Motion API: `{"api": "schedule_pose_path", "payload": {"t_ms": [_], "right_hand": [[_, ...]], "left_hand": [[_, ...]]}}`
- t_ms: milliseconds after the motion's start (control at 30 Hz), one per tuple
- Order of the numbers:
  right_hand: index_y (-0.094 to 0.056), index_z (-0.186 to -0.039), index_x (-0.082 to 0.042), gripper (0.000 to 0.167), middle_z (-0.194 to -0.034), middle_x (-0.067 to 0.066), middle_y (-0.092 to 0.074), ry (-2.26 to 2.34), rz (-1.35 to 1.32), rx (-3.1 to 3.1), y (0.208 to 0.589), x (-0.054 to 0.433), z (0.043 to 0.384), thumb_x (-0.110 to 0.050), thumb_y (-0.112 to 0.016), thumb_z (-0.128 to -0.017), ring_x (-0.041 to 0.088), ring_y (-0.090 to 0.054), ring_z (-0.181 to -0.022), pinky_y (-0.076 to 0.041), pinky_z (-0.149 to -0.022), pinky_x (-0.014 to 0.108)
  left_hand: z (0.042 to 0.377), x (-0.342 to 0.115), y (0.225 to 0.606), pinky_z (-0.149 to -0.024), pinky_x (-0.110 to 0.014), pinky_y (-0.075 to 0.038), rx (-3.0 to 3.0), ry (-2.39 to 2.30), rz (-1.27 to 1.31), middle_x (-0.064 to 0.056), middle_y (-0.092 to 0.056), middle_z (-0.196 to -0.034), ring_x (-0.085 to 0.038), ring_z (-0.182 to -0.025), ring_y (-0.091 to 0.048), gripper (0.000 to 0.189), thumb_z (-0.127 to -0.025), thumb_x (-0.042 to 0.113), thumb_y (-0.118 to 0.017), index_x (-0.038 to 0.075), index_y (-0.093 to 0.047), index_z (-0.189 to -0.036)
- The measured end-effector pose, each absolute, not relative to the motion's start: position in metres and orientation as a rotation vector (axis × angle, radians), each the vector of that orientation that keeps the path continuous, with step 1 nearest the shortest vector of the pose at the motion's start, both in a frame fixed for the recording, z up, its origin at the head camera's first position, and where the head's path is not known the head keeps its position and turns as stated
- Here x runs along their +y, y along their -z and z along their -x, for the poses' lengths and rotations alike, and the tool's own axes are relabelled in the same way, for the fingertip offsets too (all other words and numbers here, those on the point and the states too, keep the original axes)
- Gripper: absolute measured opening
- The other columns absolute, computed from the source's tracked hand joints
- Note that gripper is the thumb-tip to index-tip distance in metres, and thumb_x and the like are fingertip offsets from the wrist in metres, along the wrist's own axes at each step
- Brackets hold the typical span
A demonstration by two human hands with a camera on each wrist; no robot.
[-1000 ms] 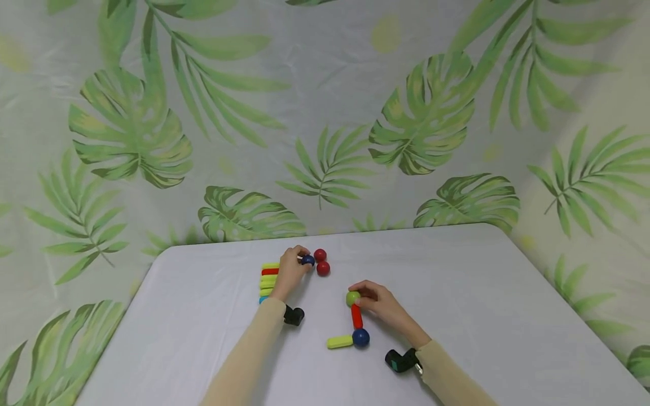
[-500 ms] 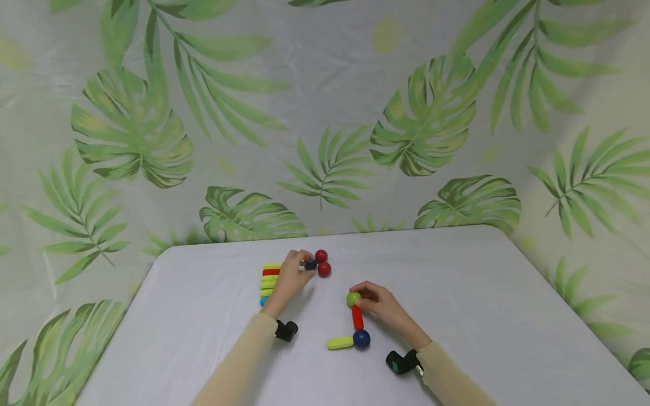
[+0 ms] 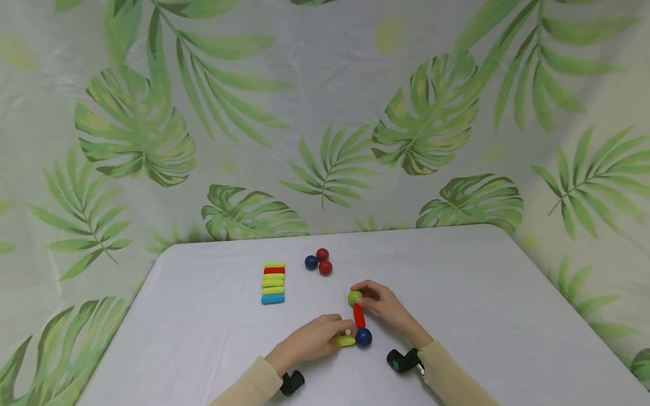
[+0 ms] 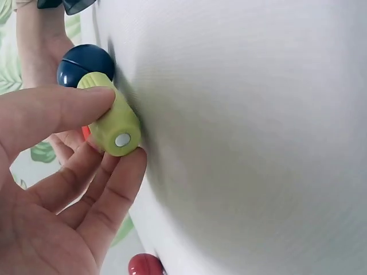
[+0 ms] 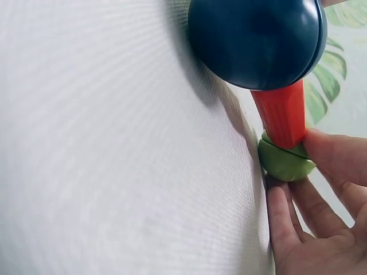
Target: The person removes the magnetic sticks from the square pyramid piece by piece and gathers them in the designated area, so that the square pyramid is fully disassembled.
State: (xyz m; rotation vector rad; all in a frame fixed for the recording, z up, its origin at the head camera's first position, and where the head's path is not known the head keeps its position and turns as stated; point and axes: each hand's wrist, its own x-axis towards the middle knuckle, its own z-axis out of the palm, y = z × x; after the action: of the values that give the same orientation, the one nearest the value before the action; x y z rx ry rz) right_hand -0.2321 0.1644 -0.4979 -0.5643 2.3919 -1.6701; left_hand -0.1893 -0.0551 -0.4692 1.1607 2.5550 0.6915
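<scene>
My left hand pinches a yellow-green rod between thumb and fingers; a pale round spot shows on the rod's near end. Its far end meets a dark blue ball. From that ball a red rod runs away from me to a green ball, forming an L with the yellow-green rod. My right hand holds the green ball, thumb on one side and fingers on the other. In the right wrist view the red rod joins the blue ball and the green ball.
Farther back on the white table, a blue ball sits beside two red balls. Left of them lies a column of several rods, yellow-green, red, and a blue rod nearest me. A leaf-patterned cloth hangs behind.
My left hand has left the blue ball beside the red ones and come toward me onto the yellow-green rod. My right hand stays on the green ball.
</scene>
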Motion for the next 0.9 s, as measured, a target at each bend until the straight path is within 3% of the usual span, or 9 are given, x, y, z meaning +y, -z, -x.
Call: {"api": "schedule_pose_path", "payload": {"t_ms": [367, 600, 900], "right_hand": [[-0.058, -0.122, 0.0, 0.028, -0.122, 0.017, -0.058, 1.673, 0.527, 2.391, 0.496, 0.161, 0.231, -0.005, -0.058, -0.095, 0.033, -0.055, -0.111, -0.046, -0.094, 0.044], [-0.056, -0.12, 0.007, 0.027, -0.12, 0.023, -0.056, 1.665, 0.537, 2.388, 0.469, 0.159, 0.219, 0.002, -0.055, -0.094, 0.039, -0.053, -0.11, -0.047, -0.092, 0.045], [-0.06, -0.12, -0.003, 0.027, -0.12, 0.014, -0.059, 1.668, 0.503, 2.414, 0.494, 0.162, 0.23, -0.006, -0.059, -0.094, 0.031, -0.055, -0.11, -0.047, -0.093, 0.041]], "left_hand": [[0.2, -0.1, 0.47, -0.081, -0.027, -0.048, 2.652, -0.985, -0.957, 0.009, -0.061, -0.094, -0.009, -0.087, -0.055, 0.026, -0.084, -0.003, -0.066, 0.016, -0.065, -0.102], [0.212, -0.154, 0.472, -0.072, -0.033, -0.049, 2.965, -0.991, -0.708, 0.002, -0.059, -0.086, -0.014, -0.08, -0.055, 0.026, -0.075, -0.013, -0.069, 0.009, -0.064, -0.086], [0.218, -0.167, 0.473, -0.072, -0.036, -0.047, 3.094, -0.874, -0.514, -0.001, -0.053, -0.083, -0.019, -0.08, -0.049, 0.024, -0.073, -0.014, -0.071, 0.006, -0.064, -0.084]]}}
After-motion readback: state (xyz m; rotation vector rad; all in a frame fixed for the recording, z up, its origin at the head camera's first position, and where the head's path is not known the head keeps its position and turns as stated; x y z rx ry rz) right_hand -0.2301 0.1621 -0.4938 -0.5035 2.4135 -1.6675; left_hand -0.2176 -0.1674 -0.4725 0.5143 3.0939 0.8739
